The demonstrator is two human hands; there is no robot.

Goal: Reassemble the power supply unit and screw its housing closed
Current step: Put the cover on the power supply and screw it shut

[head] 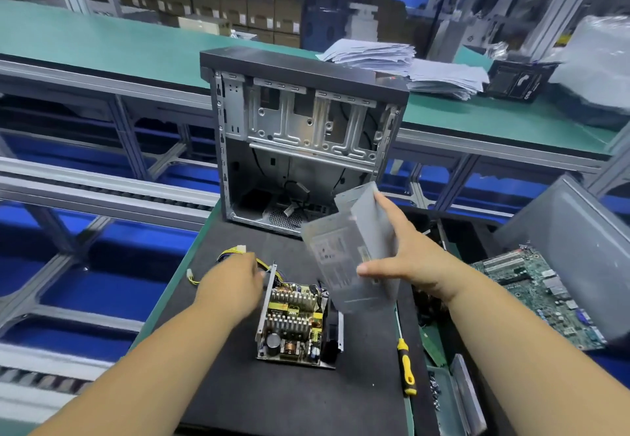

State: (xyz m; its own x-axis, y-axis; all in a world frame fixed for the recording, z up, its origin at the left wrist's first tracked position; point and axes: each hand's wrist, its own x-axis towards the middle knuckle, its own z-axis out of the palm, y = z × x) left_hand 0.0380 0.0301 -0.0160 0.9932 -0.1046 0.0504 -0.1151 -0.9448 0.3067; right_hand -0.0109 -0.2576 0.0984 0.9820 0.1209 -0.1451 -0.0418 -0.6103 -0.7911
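Note:
The open power supply base (293, 319) lies on the black mat (279, 398), its circuit board, heat sinks and coils exposed. Yellow cables (231, 252) run from its far left corner. My left hand (235, 283) is at that corner, fingers curled by the cables; what it holds is hidden. My right hand (405, 261) grips the grey metal housing cover (347, 248), tilted in the air above and to the right of the base. A yellow-handled screwdriver (407, 365) lies on the mat to the right.
An empty computer case (303, 138) stands upright behind the power supply. A motherboard (542, 289) sits in a grey bin at the right. A tray with screws (439, 398) is at the lower right. Paper stacks (409, 63) lie on the green bench beyond.

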